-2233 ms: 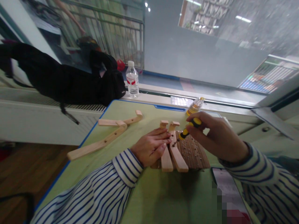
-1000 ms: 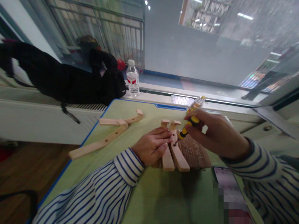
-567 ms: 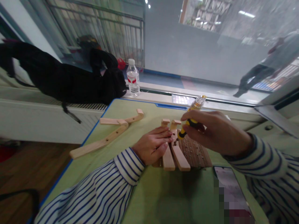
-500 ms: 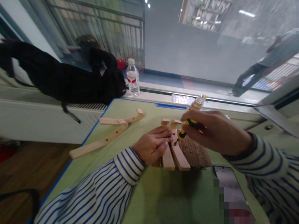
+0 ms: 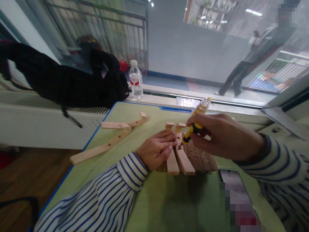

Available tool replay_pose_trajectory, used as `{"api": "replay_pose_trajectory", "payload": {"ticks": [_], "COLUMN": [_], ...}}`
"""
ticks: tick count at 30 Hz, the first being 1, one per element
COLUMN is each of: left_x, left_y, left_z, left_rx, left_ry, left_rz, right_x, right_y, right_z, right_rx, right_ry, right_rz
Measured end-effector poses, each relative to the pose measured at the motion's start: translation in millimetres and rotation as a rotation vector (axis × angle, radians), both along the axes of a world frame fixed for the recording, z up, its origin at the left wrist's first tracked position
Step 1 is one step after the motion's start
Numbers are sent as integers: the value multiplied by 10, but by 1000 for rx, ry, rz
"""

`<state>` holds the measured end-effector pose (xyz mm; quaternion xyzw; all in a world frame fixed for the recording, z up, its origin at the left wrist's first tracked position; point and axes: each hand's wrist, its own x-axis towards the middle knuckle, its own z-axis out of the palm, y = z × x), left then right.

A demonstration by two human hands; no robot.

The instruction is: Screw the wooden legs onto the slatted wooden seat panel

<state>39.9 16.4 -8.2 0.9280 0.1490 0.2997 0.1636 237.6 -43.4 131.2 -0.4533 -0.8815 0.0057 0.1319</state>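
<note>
My right hand [image 5: 214, 133] grips a screwdriver [image 5: 192, 130] with a yellow and black grip and a clear end. Its tip points down at a hole in a curved wooden piece [image 5: 185, 162] with a hooked far end. My left hand [image 5: 155, 148] lies with fingers stretched out over a matching wooden piece [image 5: 173, 164] just left of it, fingertips reaching the right piece. Both pieces rest on a brown wooden block [image 5: 202, 158] dotted with small bits of metal. Two more hooked wooden pieces with holes, a nearer one [image 5: 96, 149] and a farther one [image 5: 136, 122], lie to the left, touching.
A green table [image 5: 149, 199] with a blue edge holds everything. A phone [image 5: 235, 187] lies at the near right. Behind the table are a water bottle [image 5: 135, 80] on the sill and a black bag [image 5: 79, 83]. A person [image 5: 256, 54] is beyond the glass.
The person beyond the glass has moved left and shows more fully. My hands, the screwdriver and the wooden pieces keep almost the same places; the view has shifted slightly.
</note>
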Motion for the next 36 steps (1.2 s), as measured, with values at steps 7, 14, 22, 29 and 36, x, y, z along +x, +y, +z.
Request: {"api": "replay_pose_trajectory", "payload": {"ticks": [7, 14, 22, 29, 36], "left_x": [10, 13, 24, 27, 28], "left_y": [-3, -7, 0, -31, -26], "left_z": [-8, -18, -56, -9, -10], "left_rx": [-1, -23, -25, -24, -33], "left_ry": [6, -8, -23, -13, -2], "left_rz": [0, -1, -9, -19, -22], "right_x": [19, 46, 49, -5, -23], "right_y": [-5, -20, 20, 56, 43], "right_z": [-12, -35, -34, -18, 6], "right_rx": [-16, 1, 4, -2, -71], "right_ry": [-13, -34, -58, -50, -80], "right_rz": [-55, -107, -16, 36, 38]}}
